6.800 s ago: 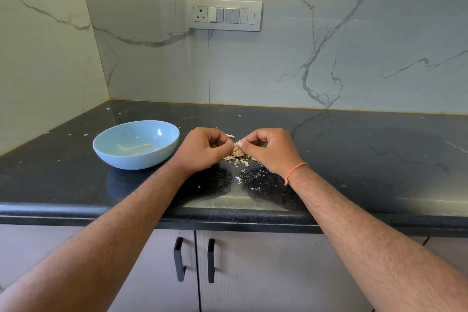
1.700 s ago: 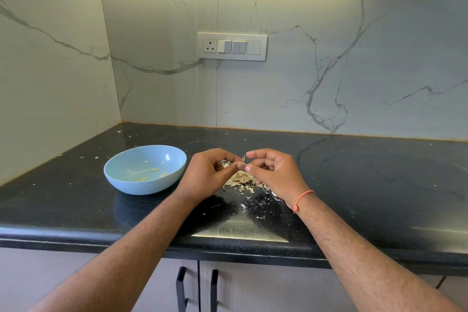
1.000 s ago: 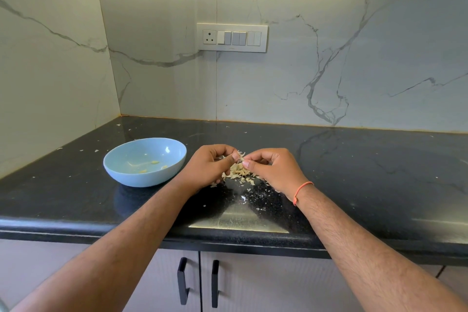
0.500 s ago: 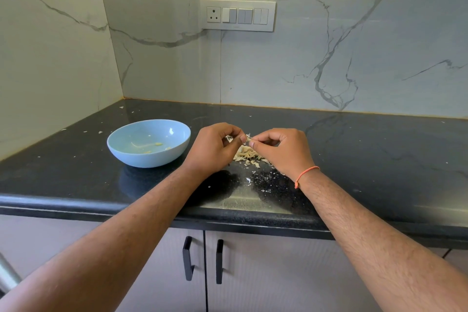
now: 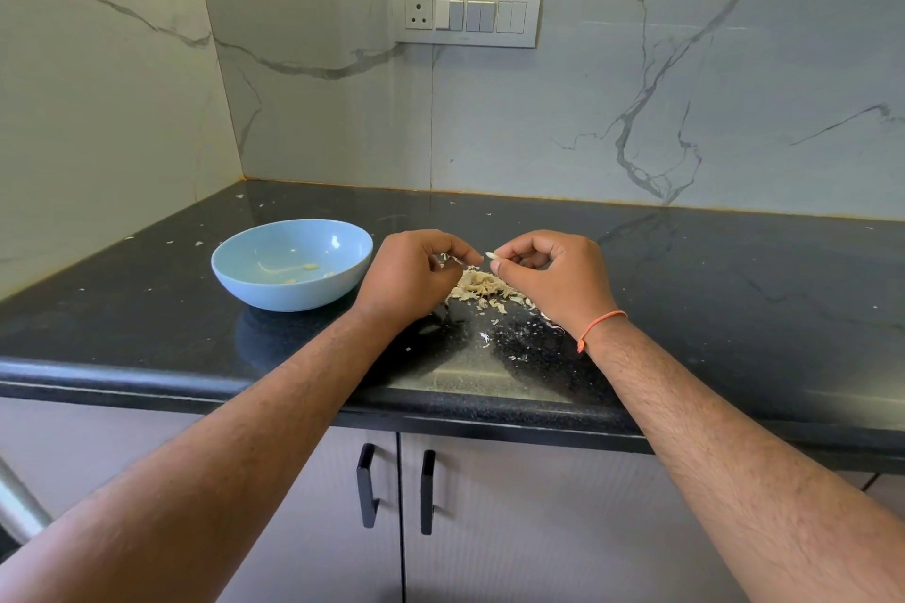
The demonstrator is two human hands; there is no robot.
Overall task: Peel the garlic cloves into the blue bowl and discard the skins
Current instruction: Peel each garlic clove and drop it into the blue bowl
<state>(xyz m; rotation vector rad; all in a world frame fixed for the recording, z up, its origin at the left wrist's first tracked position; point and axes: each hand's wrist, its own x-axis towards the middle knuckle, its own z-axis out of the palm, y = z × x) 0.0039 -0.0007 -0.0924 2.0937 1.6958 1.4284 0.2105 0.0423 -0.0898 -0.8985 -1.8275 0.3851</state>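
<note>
Setting: black speckled worktop (image 5: 685,289) in a corner of marble-look wall, with a switch plate (image 5: 466,15) on the wall and cabinet doors below the edge.
Your hands: both hover just above the worktop at its middle, fingertips close together but apart.
Right hand (image 5: 553,279): your thumb and forefinger pinch a small pale garlic clove (image 5: 490,255), and the other fingers are curled in.
Left hand (image 5: 416,277): your fingers are curled, with a scrap of papery skin showing at the tips; how firmly you hold it I cannot tell.
Clove axis: it looks to lie roughly left to right, its free end poking towards your left hand, though it is too small to be sure.
Skins (image 5: 482,286): a loose heap lies on the worktop right under and between your hands, with flecks scattered towards the near edge.
Blue bowl (image 5: 343,272): it stands on the worktop to your left, just beside your left hand, with a few pale bits inside.
Key relation: the bowl lies across your left hand from the clove, so your left hand is the nearer one.
Judgement: if the clove is bare, you must either pass it to your left hand or carry your right hand over the left to reach the bowl.
</note>
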